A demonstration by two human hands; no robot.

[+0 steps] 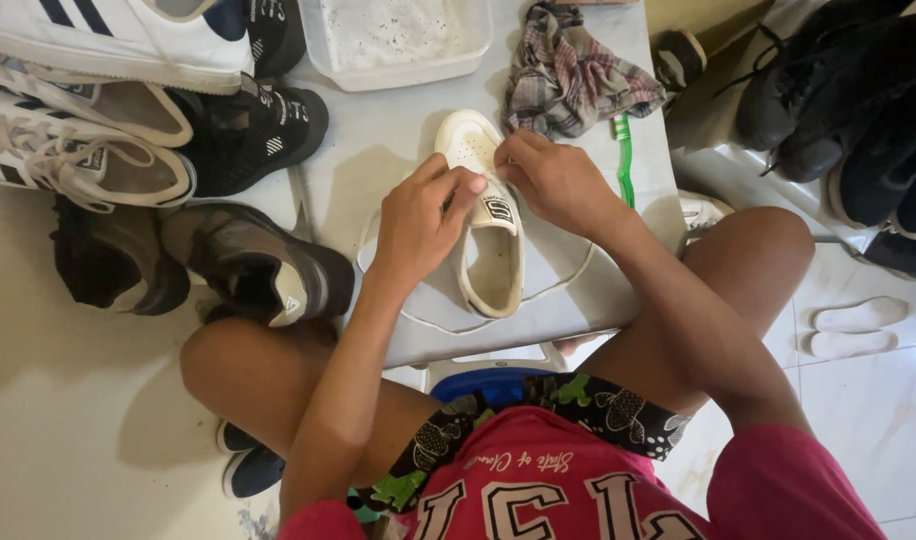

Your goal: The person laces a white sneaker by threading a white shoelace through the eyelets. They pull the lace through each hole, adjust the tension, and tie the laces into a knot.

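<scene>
Two bare knees near, a small grey counter [398,140] between them. One white shoe [490,250] flat on the counter, long way pointing from near to far, toe far. Left hand [418,225] on the shoe's left side, right hand [553,180] just past it on the right; both equally close, grip of each pinching shut on the shoe near the tongue. One white lace [448,322] looped loose around the heel. Farther off: one green toothbrush [623,160], one checked rag [573,75], one white tub [393,40].

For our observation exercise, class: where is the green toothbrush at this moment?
In the head view, the green toothbrush lies on the grey table, just right of the right hand and below the crumpled plaid cloth.
</scene>
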